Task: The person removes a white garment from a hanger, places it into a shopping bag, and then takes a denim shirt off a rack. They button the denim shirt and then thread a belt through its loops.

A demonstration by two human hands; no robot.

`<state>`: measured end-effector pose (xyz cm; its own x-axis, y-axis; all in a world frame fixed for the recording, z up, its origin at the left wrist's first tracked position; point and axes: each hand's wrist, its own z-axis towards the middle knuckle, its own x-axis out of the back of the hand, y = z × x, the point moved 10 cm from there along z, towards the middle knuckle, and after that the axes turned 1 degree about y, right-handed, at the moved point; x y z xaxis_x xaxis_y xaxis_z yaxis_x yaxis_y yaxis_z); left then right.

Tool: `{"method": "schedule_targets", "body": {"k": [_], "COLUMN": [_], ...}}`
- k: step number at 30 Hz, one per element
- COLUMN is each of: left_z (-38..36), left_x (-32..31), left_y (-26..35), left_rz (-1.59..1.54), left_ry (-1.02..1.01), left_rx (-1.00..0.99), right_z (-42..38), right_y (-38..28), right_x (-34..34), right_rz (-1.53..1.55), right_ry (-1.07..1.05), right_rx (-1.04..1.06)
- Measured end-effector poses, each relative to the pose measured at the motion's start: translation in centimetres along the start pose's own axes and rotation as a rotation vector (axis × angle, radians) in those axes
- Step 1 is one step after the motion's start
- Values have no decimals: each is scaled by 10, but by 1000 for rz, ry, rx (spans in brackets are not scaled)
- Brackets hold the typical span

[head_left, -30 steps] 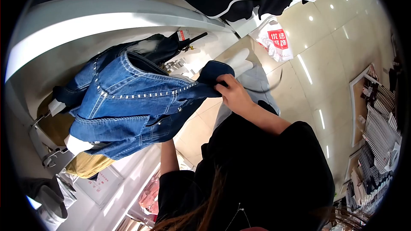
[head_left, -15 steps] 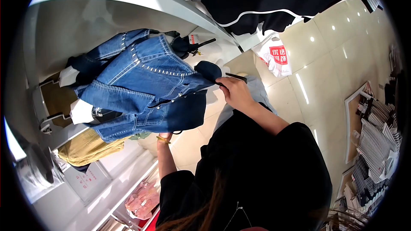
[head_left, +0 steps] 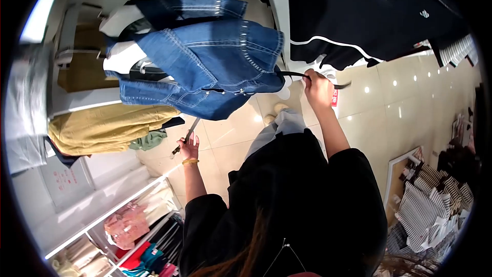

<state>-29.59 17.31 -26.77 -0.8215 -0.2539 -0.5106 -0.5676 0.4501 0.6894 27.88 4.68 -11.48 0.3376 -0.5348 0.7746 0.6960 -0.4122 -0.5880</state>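
Right hand [head_left: 316, 83] is raised and closed around a thin dark hanger [head_left: 307, 75], whose ends project to either side of the fist; the hanger runs into the denim jacket [head_left: 215, 64], which hangs from it to the left of the hand. Left hand [head_left: 189, 149] sits lower, below the jacket's hem, with its fingers curled around a slim dark rod [head_left: 187, 137] — probably a reaching pole, though the view is too small to confirm. A gold bangle [head_left: 189, 162] circles the left wrist. The jacket (blue, with rows of metal studs along the seams) overlaps a second denim garment [head_left: 184, 7] mounted above it on the display wall. A mustard-yellow garment [head_left: 105, 128] lies just below and left of the jacket. A black garment with white piping [head_left: 359, 15] hangs at upper right, above the right hand. Striped folded clothes [head_left: 428, 205] lie on a low display at lower right — well apart from both hands.
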Motion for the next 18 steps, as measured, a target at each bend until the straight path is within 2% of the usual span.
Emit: {"method": "schedule_targets", "body": {"k": [5,6,7,10,13,14,18], "left_z": [4,4,5,-3,-12,-13,-54], "left_x": [-5,-11,-7,-22,-26,-16,-80], "left_y": [0,3,5,6,13,5,-15], "left_rz": [-200,-217,-250,-301,-276,-217,-58], "left_ry": [-64,-141,-119,-112,-187,-118,-367], "left_rx": [-58,-71,-103,-159,-309,-277,-270], "right_z": [17,14,8,-2,-19,-26,-58], "right_y": [-21,-31,-40,-33,-21,-12,-19], "right_x": [7,13,19,6,-14,-28,-43], "right_rz": [-85,-89,-90,-86,-173,-221,-177], "right_ry": [47,134,221,217,37,-28,-287], "right_rx": [161,243,324,356,252,224,202]}}
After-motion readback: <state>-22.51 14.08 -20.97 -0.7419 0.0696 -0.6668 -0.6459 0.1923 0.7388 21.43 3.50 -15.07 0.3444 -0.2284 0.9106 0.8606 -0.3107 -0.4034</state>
